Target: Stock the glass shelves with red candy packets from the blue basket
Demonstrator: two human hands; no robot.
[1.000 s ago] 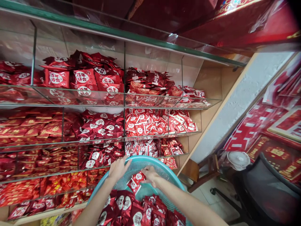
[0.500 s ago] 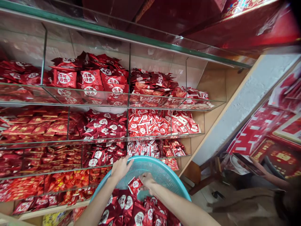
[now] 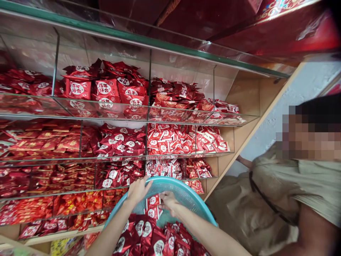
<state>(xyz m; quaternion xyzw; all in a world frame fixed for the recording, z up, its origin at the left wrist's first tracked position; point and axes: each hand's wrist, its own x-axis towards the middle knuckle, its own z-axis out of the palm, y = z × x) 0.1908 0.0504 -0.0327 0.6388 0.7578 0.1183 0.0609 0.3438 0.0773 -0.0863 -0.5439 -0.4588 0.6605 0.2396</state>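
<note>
Our left hand (image 3: pixel 138 190) curled over teal basket (image 3: pixel 189 196) rim; our right hand (image 3: pixel 168 203) pinches small red packets (image 3: pixel 152 207) inside it, glass shelves (image 3: pixel 186 122) just beyond.

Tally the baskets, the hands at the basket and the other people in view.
Teal basket: 1
Hands at it: 2, left hand gripping the rim, right hand pinching small red packets
Other person: 1
Total: 4
</note>
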